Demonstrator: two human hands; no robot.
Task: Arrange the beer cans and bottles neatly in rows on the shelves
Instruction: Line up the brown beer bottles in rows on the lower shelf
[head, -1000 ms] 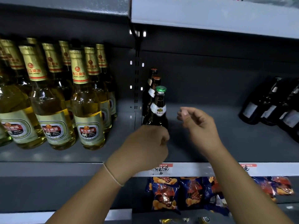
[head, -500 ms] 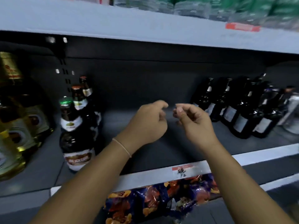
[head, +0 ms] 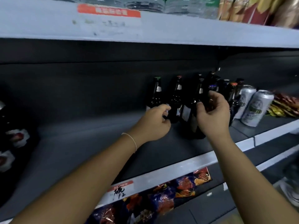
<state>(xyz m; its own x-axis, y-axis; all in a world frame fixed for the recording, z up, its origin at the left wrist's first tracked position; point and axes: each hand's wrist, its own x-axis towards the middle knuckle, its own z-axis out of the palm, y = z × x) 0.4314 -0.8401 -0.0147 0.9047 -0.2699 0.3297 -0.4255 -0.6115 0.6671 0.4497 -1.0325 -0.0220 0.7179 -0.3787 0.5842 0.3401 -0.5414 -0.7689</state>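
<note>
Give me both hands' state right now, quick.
Left hand: fingers curled at the base of a dark bottle; a grip cannot be told.
Right hand: fingers curled round the front dark bottle, holding it.

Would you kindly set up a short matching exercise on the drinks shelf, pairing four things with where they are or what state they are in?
Things:
1. left hand
2. right hand
3. silver cans
4. snack packets

Places or states:
A. standing at the right end of the shelf, right of the dark bottles
B. curled round the shoulder of the front dark bottle
C. on the shelf below, under the price strip
D. reaching to the base of a dark bottle further left

Pairs: 1-D, 2-B, 3-A, 4-C
</note>
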